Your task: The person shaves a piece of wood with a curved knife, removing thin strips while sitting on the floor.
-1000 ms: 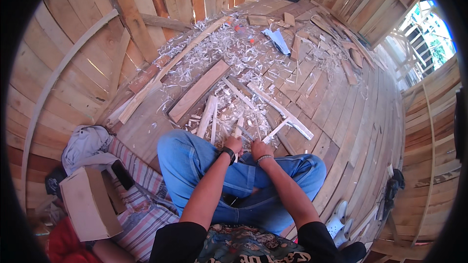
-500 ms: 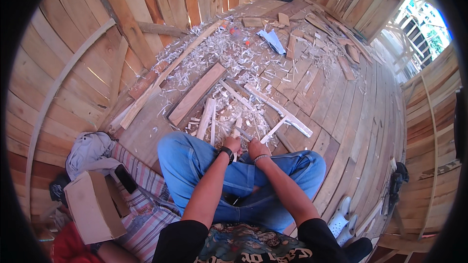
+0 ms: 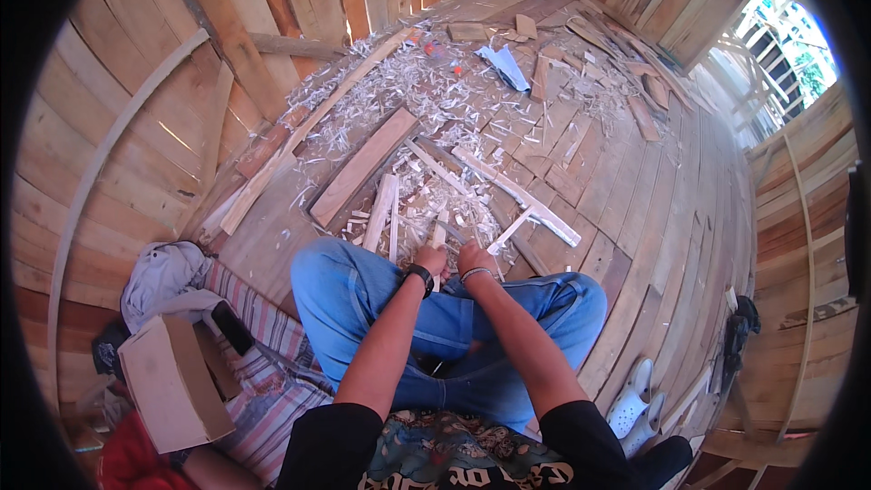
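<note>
My left hand (image 3: 432, 259) is closed around a short pale wood strip (image 3: 440, 232) that points away from me above my crossed legs. Close beside it, my right hand (image 3: 474, 258) is wrapped round the handle of a knife (image 3: 452, 232). Its thin grey blade slants toward the strip; whether the edge touches the wood is too small to tell. The handle is mostly hidden by my fingers. Wood shavings (image 3: 435, 191) lie just past both hands. To the left of them are upright pale wood pieces (image 3: 381, 214), and a brown plank (image 3: 366, 168) rests farther out.
Long pale strips (image 3: 517, 195) lie ahead on the right. A long batten (image 3: 308, 136) runs along the left wall. Offcuts and a blue-white sheet (image 3: 504, 67) lie farther off. A cardboard box (image 3: 172, 386) and phone (image 3: 233, 327) sit at my left; light clogs (image 3: 631, 408) at my right.
Both hands have shifted slightly farther from my body, still close together. The knife blade has moved a little outward along the wood strip. The whole view has tilted slightly.
</note>
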A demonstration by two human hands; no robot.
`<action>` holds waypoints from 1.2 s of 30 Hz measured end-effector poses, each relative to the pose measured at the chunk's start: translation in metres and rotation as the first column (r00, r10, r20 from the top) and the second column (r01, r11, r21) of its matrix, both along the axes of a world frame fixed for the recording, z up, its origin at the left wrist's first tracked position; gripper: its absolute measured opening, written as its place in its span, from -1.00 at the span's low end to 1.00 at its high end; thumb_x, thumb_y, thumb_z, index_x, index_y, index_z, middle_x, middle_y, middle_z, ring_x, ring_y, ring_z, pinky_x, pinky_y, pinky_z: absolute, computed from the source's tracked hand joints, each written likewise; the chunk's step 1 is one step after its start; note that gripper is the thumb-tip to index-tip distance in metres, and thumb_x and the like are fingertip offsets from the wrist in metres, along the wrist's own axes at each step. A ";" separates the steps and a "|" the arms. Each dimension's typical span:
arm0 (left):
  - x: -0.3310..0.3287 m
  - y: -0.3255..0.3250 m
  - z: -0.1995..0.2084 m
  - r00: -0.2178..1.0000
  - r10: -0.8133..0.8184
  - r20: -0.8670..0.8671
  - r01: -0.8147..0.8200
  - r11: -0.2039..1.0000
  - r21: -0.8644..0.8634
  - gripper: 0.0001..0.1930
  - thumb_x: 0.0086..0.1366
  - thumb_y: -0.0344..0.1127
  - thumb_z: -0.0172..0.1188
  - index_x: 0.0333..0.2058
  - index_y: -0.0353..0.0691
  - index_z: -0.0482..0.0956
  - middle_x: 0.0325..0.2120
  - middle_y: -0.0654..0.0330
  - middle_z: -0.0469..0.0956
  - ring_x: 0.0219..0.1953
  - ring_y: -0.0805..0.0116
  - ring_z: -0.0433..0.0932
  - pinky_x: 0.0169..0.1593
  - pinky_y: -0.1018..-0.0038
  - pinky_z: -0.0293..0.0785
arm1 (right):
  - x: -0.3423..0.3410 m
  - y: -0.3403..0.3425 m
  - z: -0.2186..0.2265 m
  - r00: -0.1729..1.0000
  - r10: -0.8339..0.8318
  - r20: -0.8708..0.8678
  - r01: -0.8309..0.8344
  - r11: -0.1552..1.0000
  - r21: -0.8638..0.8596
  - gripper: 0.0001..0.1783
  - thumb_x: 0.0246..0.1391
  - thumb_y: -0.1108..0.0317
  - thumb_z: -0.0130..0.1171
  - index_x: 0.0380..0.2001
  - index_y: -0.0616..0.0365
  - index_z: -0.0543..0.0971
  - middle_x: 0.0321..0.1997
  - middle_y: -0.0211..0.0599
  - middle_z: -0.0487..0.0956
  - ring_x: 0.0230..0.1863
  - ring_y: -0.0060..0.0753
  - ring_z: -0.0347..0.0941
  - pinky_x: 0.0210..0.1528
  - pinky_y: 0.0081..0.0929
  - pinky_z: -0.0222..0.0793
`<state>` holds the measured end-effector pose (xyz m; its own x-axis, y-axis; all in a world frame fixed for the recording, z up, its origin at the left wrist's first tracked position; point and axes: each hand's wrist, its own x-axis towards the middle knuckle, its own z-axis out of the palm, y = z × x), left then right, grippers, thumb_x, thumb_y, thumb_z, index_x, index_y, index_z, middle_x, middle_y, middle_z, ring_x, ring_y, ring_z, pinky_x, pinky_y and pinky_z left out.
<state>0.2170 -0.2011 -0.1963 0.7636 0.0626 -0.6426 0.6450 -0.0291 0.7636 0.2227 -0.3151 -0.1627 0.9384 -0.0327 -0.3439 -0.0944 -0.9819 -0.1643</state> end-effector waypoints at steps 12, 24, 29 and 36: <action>0.003 0.000 -0.006 0.991 -0.131 -0.018 0.131 0.990 0.046 -0.62 0.26 -0.21 -0.11 -0.50 -0.51 0.43 -0.70 0.01 0.50 -0.72 0.24 0.50 -0.63 0.38 0.45 | -0.003 -0.031 -0.007 0.961 0.268 -0.068 -0.273 0.957 -0.094 -0.73 0.06 0.34 -0.16 -0.32 0.21 0.52 -0.30 -0.02 0.55 -0.20 -0.03 0.51 -0.22 -0.22 0.46; -0.002 -0.008 0.006 0.999 -0.049 -0.020 0.050 0.997 0.052 -0.63 0.23 -0.24 -0.08 -0.60 -0.47 0.42 -0.78 0.05 0.44 -0.79 0.30 0.43 -0.68 0.39 0.36 | -0.004 -0.004 -0.007 0.975 -0.207 -0.086 0.201 0.977 -0.073 -0.68 0.12 0.22 -0.25 -0.23 0.11 0.46 -0.24 -0.10 0.57 -0.18 -0.13 0.52 -0.23 -0.29 0.47; 0.004 0.005 -0.005 0.993 -0.111 0.032 0.104 0.982 0.159 -0.58 0.23 -0.24 -0.08 -0.69 -0.45 0.43 -0.78 0.04 0.46 -0.78 0.30 0.44 -0.66 0.37 0.37 | 0.011 -0.025 -0.004 0.920 0.377 -0.112 -0.378 0.926 0.014 -0.73 0.04 0.34 -0.13 -0.26 0.19 0.50 -0.24 0.08 0.51 -0.21 0.05 0.49 -0.22 -0.21 0.44; 0.001 -0.007 0.003 0.991 -0.135 -0.009 0.135 0.991 0.017 -0.65 0.25 -0.24 -0.08 -0.57 -0.43 0.41 -0.76 0.09 0.41 -0.79 0.30 0.40 -0.70 0.40 0.31 | 0.013 -0.063 -0.029 0.913 0.405 -0.048 -0.407 0.912 -0.050 -0.74 0.05 0.29 -0.12 -0.27 0.17 0.48 -0.32 0.05 0.54 -0.25 0.05 0.50 -0.23 -0.17 0.44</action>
<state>0.2177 -0.2085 -0.1937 0.7610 -0.0297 -0.6481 0.6400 -0.1294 0.7574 0.2357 -0.3778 -0.1918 0.8620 0.3277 -0.3867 0.3096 -0.9444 -0.1104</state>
